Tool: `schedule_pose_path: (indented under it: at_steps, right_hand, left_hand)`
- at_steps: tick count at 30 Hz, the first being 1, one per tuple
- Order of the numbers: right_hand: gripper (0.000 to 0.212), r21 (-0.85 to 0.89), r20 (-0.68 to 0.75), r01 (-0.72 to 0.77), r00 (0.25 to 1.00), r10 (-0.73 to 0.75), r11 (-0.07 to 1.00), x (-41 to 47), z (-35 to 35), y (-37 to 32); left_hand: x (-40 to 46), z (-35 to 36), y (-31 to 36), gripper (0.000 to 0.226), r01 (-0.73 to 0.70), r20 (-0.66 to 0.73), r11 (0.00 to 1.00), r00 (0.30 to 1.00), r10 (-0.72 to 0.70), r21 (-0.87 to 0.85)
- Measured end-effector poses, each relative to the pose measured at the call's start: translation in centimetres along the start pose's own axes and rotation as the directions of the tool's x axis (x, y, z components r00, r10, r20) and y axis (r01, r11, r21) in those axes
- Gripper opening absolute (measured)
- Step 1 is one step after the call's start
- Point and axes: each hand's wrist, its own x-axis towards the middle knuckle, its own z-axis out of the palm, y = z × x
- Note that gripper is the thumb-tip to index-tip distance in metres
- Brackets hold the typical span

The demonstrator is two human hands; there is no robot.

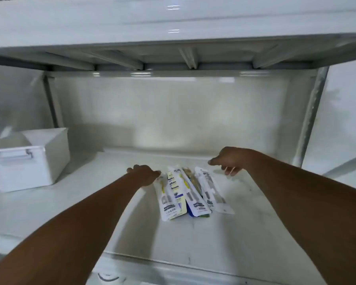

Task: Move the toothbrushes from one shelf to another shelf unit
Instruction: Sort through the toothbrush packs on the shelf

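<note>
Toothbrush packets (190,194) fanned mid-shelf (193,239), toward back wall. Left hand (145,174) curled on leftmost packet's top; right hand (227,161) hovering behind, fingers loosely bent, holding nothing. White bin (25,167) at left edge. Whether arriving or leaving: unclear.

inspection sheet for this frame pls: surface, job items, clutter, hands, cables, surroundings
Surface: white shelf, faintly marbled, with some dark scuff marks.
Job's things: toothbrush packets lying fanned and overlapping mid-shelf; exact count cannot be told.
Clutter: white bin with a handle, on the shelf at far left, apart from the packets.
Hands: left hand at the far end of the leftmost packet, touching it; whether it grips cannot be told. Right hand just beyond the rightmost packet, fingers loosely curled, holding nothing visible.
Cables: nothing seen.
Surroundings: upper shelf overhead, pale back panel, metal upright at right; frame is motion-blurred.
</note>
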Motion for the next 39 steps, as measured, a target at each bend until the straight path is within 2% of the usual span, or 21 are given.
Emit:
schedule_pose_path:
  at_steps: [3, 5, 9, 11, 14, 16, 22, 25, 29, 32, 34, 39]
  right_hand:
    - [0.04, 0.019, 0.043, 0.033, 0.998, -0.034, 0.999, 0.2, 2.3, -0.7]
    - [0.036, 0.071, 0.093, 0.033, 0.995, -0.04, 0.997, 0.4, 4.0, -1.1]
    - [0.041, 0.17, 0.206, 0.051, 0.975, -0.087, 0.984, 1.1, 6.1, -1.5]
    - [0.046, 0.146, 0.178, 0.108, 0.975, -0.133, 0.983, 1.5, 6.8, -1.9]
    - [0.049, 0.046, 0.133, 0.154, 0.978, -0.159, 0.987, 1.8, 7.5, -2.0]
    - [0.047, 0.023, 0.122, 0.153, 0.98, -0.155, 0.988, 2.1, 7.9, -2.0]
    - [0.034, 0.047, 0.089, 0.112, 0.989, -0.116, 0.993, 2.3, 8.0, -2.0]
    - [0.032, 0.097, 0.009, 0.084, 0.996, -0.085, 0.992, 2.5, 7.5, -1.7]
    - [0.033, 0.179, -0.031, 0.056, 0.998, -0.052, 0.982, 2.8, 6.9, -0.8]
    - [0.026, 0.291, -0.064, -0.01, 0.998, 0.03, 0.957, 3.1, 6.1, 0.4]
    - [0.018, 0.295, -0.105, -0.048, 0.991, 0.082, 0.954, 3.0, 5.8, 1.4]
    - [0.03, 0.263, -0.093, -0.131, 0.983, 0.161, 0.956, 2.7, 6.4, 3.3]
  left_hand:
    - [0.1, 0.7, 0.7, 0.07, 0.01, 0.111, 0.988, 0.994, 0.008, -0.155]
    - [-0.1, 1.2, 1.1, 0.07, 0.007, 0.13, 0.984, 0.991, 0.016, -0.176]
    - [-0.7, 2.0, 1.8, 0.048, 0.001, 0.146, 0.972, 0.989, 0.034, -0.235]
    - [-0.6, 2.4, 2.1, 0.048, 0.0, 0.169, 0.97, 0.985, 0.042, -0.243]
    - [1.6, 3.9, 2.2, 0.082, -0.022, 0.141, 0.958, 0.988, 0.064, -0.285]
    - [2.1, 4.3, 2.2, 0.087, -0.018, 0.148, 0.968, 0.987, 0.056, -0.249]
    - [-0.2, 3.3, 2.8, 0.067, 0.073, 0.066, 0.987, 0.996, -0.064, -0.145]
    - [0.2, 3.5, 2.8, 0.067, 0.055, 0.052, 0.99, 0.997, -0.048, -0.132]
    - [0.8, 3.4, 3.0, 0.058, 0.024, 0.058, 0.995, 0.998, -0.018, -0.101]
    - [1.1, 3.6, 2.9, 0.045, 0.022, 0.032, 0.991, 0.999, -0.018, -0.131]
    - [1.1, 3.7, 2.7, 0.041, 0.018, -0.022, 0.992, 1.0, -0.021, -0.123]
    - [1.1, 4.5, 2.1, 0.045, -0.012, -0.084, 0.977, 0.996, -0.006, -0.213]
